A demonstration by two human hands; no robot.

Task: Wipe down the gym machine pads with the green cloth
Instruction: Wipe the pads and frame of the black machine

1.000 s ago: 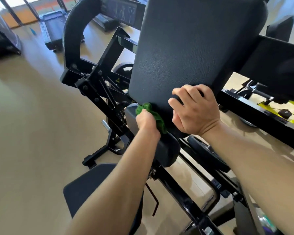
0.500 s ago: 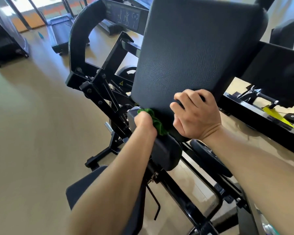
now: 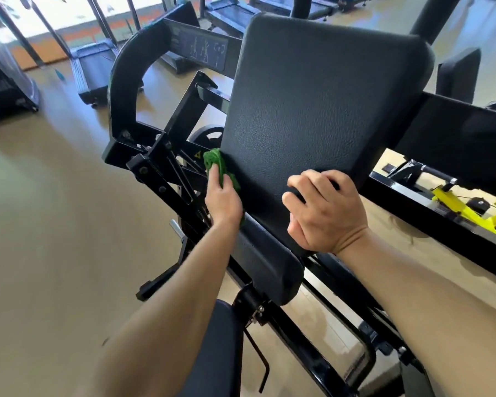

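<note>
**Cloth at the pad's left edge**

The left hand (image 3: pixel 224 200) gripped the bunched green cloth (image 3: pixel 218 169) against the left edge of the large back pad (image 3: pixel 312 110). The right hand (image 3: pixel 325 213) clasped that pad's lower edge (fingers curled over it). A black frame (image 3: pixel 166 156) crowded the cloth's side; a smaller pad (image 3: pixel 269 270) sat just below.

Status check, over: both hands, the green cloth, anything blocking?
Left hand gripping green cloth, pressed to left edge of large back pad. Right hand clamped on pad's lower edge. Black frame close beside cloth; nothing blocking.
</note>
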